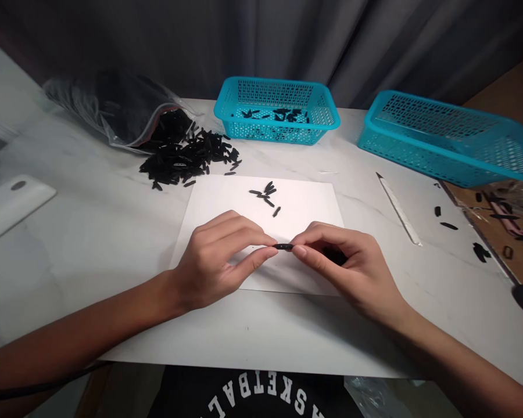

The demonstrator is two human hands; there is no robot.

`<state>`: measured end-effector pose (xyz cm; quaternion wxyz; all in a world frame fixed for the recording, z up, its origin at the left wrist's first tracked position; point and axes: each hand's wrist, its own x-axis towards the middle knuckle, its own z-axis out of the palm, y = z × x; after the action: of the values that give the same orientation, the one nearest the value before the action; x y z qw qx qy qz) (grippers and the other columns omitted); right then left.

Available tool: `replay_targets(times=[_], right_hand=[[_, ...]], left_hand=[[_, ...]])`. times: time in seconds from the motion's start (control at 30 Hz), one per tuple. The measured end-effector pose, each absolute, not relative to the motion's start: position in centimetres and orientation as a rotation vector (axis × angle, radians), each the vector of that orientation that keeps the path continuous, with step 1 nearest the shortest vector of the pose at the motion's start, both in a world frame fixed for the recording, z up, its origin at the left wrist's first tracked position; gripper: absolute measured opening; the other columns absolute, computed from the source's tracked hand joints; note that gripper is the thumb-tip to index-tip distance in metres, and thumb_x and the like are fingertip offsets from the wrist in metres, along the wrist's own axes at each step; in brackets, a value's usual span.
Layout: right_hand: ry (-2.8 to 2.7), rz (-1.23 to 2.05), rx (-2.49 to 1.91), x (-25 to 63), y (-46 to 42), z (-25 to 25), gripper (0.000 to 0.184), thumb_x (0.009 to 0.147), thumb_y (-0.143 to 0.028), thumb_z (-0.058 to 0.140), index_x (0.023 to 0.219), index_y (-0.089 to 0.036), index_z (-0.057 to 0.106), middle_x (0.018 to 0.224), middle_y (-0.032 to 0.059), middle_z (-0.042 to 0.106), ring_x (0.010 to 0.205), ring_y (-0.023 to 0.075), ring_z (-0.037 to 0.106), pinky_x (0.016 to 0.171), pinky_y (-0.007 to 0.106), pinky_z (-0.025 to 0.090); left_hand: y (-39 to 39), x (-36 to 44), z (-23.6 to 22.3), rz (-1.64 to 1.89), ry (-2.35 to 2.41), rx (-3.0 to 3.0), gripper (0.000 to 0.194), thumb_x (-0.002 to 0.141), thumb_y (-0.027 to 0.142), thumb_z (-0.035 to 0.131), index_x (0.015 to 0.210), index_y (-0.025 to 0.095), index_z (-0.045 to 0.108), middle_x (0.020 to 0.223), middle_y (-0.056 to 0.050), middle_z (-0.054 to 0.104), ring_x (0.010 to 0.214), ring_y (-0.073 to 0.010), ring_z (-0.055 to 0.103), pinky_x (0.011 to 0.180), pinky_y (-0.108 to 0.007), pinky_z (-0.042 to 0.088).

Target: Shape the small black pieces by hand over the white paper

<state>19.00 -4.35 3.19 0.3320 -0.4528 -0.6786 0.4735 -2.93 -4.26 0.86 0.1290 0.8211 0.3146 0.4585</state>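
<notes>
A small, long black piece (pixel 283 247) with light specks on its face is pinched at both ends between my hands. The thumb and fingertips of my left hand (pixel 224 255) close on its left end. My right hand (pixel 342 255) grips the other end the same way. Something dark (pixel 335 254) shows under the curled fingers of my right hand; I cannot tell whether it is more pieces or shadow. Both hands are over a white sheet of paper (pixel 226 194). Several similar black pieces (pixel 268 194) lie on the sheet beyond my fingers.
A clear zip bag (pixel 126 116) spills a heap of black pieces (pixel 187 157) at back left. One blue basket (pixel 276 136) holds some pieces; another blue basket (pixel 440 154) stands right. A white pen-like tool (pixel 398 209) and loose pieces (pixel 448 226) lie right. A white object (pixel 15 203) sits left.
</notes>
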Motion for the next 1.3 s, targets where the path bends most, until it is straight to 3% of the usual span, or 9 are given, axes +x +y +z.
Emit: replay_targets(times=[0.47, 0.7, 0.8, 0.87, 1.0, 1.17, 1.23, 1.3], right_hand=[[-1.783, 1.304, -1.165, 18.9, -4.2, 3.5, 0.022, 0.092, -0.031, 0.064, 0.076, -0.018, 0.071, 0.068, -0.0009, 0.059, 0.059, 0.0095, 0.044, 0.054, 0.026, 0.032], [-1.479, 1.615, -1.164, 19.0, -3.6, 2.0, 0.025, 0.09, -0.04, 0.067, 0.08, -0.018, 0.072, 0.055, -0.0046, 0.044, 0.047, 0.0067, 0.031, 0.044, 0.025, 0.019], [-1.278, 1.594, -1.15, 18.8, 0.8, 3.7, 0.019, 0.087, -0.029, 0.07, 0.074, -0.015, 0.07, 0.051, -0.0066, 0.035, 0.043, 0.0046, 0.023, 0.042, 0.025, 0.014], [-1.186, 1.505, -1.114, 18.6, 4.9, 6.0, 0.017, 0.089, -0.023, 0.065, 0.074, -0.014, 0.068, 0.055, -0.0055, 0.04, 0.042, 0.0031, 0.02, 0.041, 0.023, 0.013], [-1.105, 1.506, -1.122, 18.3, 9.5, 9.0, 0.037, 0.101, -0.038, 0.046, 0.085, -0.014, 0.069, 0.062, -0.0023, 0.05, 0.041, 0.0029, 0.019, 0.039, 0.021, 0.012], [-1.14, 2.052, -1.103, 16.3, 3.8, 5.4, 0.056, 0.093, -0.065, 0.046, 0.103, -0.013, 0.066, 0.07, 0.0024, 0.061, 0.042, 0.0047, 0.014, 0.039, 0.022, 0.01], [-1.126, 2.192, -1.06, 15.2, 0.7, 3.6, 0.059, 0.091, -0.071, 0.041, 0.104, -0.017, 0.062, 0.066, -0.0012, 0.058, 0.04, 0.0053, 0.015, 0.039, 0.021, 0.012], [-1.114, 2.275, -1.023, 14.3, -1.2, 2.6, 0.061, 0.091, -0.075, 0.036, 0.1, -0.02, 0.059, 0.056, -0.0065, 0.045, 0.041, 0.0064, 0.015, 0.039, 0.02, 0.015]], left_hand=[[-4.4, -2.7, 1.0, 1.276, 0.895, 2.341, 0.004, 0.089, 0.011, 0.067, 0.085, 0.013, 0.067, 0.079, -0.003, 0.073, 0.074, -0.013, 0.064, 0.069, -0.027, 0.051], [-4.4, -2.7, 0.8, 1.297, 1.004, 2.3, 0.006, 0.091, 0.016, 0.063, 0.091, 0.015, 0.069, 0.084, -0.003, 0.073, 0.079, -0.0141, 0.063, 0.072, -0.029, 0.052], [-4.2, -2.8, 0.5, 1.274, 1.102, 2.22, 0.01, 0.093, 0.02, 0.061, 0.098, 0.016, 0.069, 0.091, -0.004, 0.073, 0.085, -0.015, 0.063, 0.075, -0.03, 0.053], [-4.1, -3.0, 0.3, 1.237, 1.127, 2.198, 0.011, 0.094, 0.021, 0.06, 0.1, 0.017, 0.068, 0.093, -0.003, 0.073, 0.087, -0.0152, 0.062, 0.076, -0.03, 0.053], [-3.9, -3.4, 0.4, 1.242, 1.132, 2.261, 0.011, 0.093, 0.021, 0.061, 0.101, 0.016, 0.067, 0.094, -0.005, 0.072, 0.088, -0.0167, 0.062, 0.077, -0.031, 0.053], [-3.7, -3.4, 0.5, 1.337, 1.05, 2.475, 0.019, 0.091, 0.02, 0.065, 0.108, 0.013, 0.064, 0.097, -0.008, 0.072, 0.09, -0.0198, 0.063, 0.079, -0.035, 0.053], [-3.8, -3.3, 0.4, 1.297, 0.996, 2.517, 0.023, 0.091, 0.022, 0.066, 0.112, 0.013, 0.063, 0.1, -0.009, 0.072, 0.094, -0.0213, 0.063, 0.081, -0.036, 0.054], [-3.8, -3.1, 0.3, 1.2, 0.912, 2.518, 0.02, 0.093, 0.022, 0.063, 0.111, 0.014, 0.064, 0.1, -0.008, 0.072, 0.096, -0.0213, 0.063, 0.083, -0.036, 0.054]])
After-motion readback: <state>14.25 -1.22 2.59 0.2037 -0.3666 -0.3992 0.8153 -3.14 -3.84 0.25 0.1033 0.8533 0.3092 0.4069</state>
